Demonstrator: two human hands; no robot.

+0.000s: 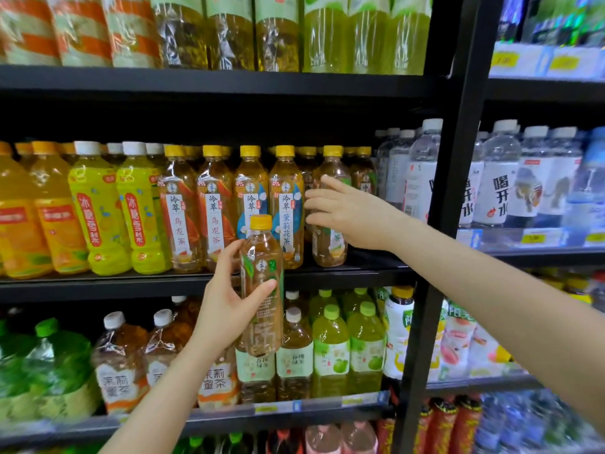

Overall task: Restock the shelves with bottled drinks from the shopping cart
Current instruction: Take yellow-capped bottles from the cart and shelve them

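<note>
Head view, setting: black metal shelving [451, 178] packed with bottled drinks on four visible tiers; a second bay starts past the upright at right of frame.
Left hand [226, 303]: centre of frame, raised in front of the middle and lower tiers; fingers and thumb wrapped around a green-label tea bottle [262, 283].
Green-label tea bottle: upright, yellow cap, pale amber liquid; held in the air just in front of the middle shelf edge [131, 283], not resting on it.
Right hand [347, 214]: right of centre, reaching into the middle tier; fingers spread and loosely curved against a shelved green-label bottle [330, 244]; a full grasp cannot be confirmed.
Shelved green-label bottle: stands at the right end of the yellow-capped tea row, label turned partly sideways.
Neighbours, middle tier: a jasmine tea bottle [286, 208] just left of the right hand; oolong tea bottles [180, 208] further left; white-capped water bottles [422, 172] to the right.
Lower tier: green apple drink bottles [332, 352] below the right forearm.
Shopping cart: out of frame.
</note>
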